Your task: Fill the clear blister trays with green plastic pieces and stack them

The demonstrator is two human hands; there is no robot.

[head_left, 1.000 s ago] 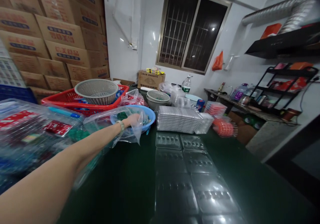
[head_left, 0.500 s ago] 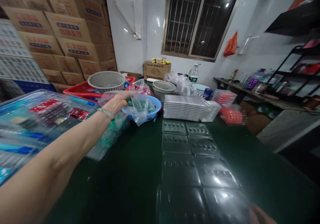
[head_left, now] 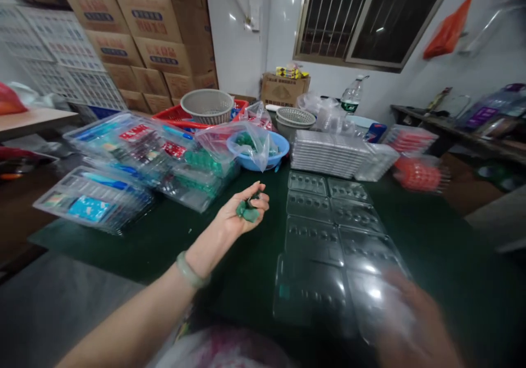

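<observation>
Green pieces (head_left: 248, 212) are held in half-curled left hand (head_left: 235, 217); step is judged as handling of small pieces. Clear trays (head_left: 314, 235) are laid to its right, blue basin (head_left: 257, 164) beyond. Right hand (head_left: 417, 316) is blurred; grip cannot be told. For next move, careful finger control seems needed.

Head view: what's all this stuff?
Boxes: many, brown, back left
Window: one, dark, back wall
Hanging bag: one, orange, wall
Bottle: one, clear, table back
Basket: one, red, table back
Colanders: at least two, grey, table back
Basin: one, blue, table back
Plastic bag: one, clear, over basin
Filled trays: several, clear, table left
Spread trays: about eight, clear, table middle
Stacked trays: many, clear, behind those
Packs: some, red, table right
Table: one, dark green, below
Bits: some, green, in palm
Bracelet: one, pale green, left wrist
Left hand: one, bare, holding bits, middle
Right hand: one, blurred, lower right
</observation>
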